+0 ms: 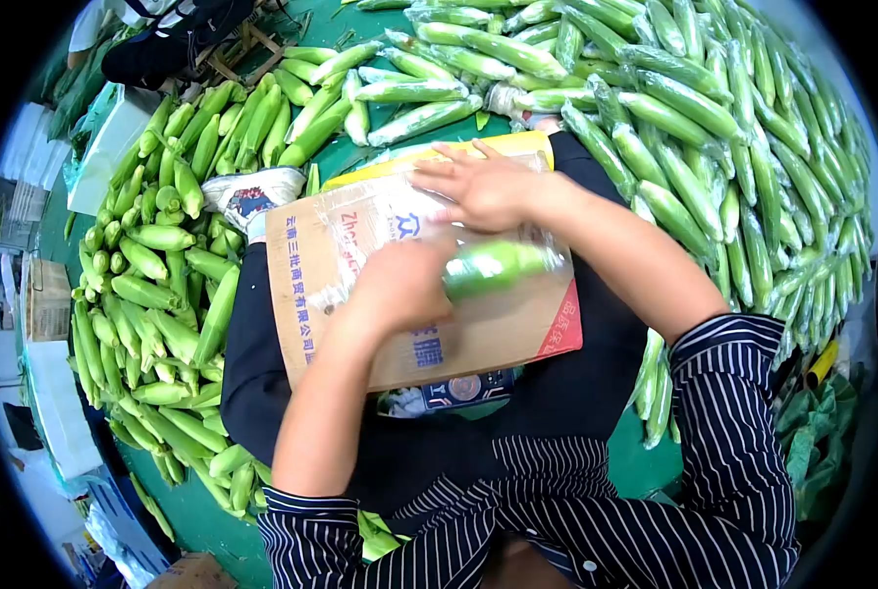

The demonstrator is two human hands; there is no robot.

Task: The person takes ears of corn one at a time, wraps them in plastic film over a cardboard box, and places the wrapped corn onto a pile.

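Note:
On the cardboard sheet [360, 334] across my lap lies a green ear of corn in its husk [498, 267], with clear plastic film around it. My left hand [399, 283] is closed at the left end of this ear, and motion blurs its fingers. Just above the ear, my right hand [483, 187] rests flat on the film and cardboard, its fingers stretched out. A yellow edge [517, 145] shows behind the cardboard's far side.
Unwrapped ears of corn [154, 285] are heaped on my left. A large pile of film-wrapped ears [694, 118] spreads at the far side and right. A shoe [257, 194] stands beside the left heap on the green floor [203, 535]. Between my legs is a dark printed box [466, 389].

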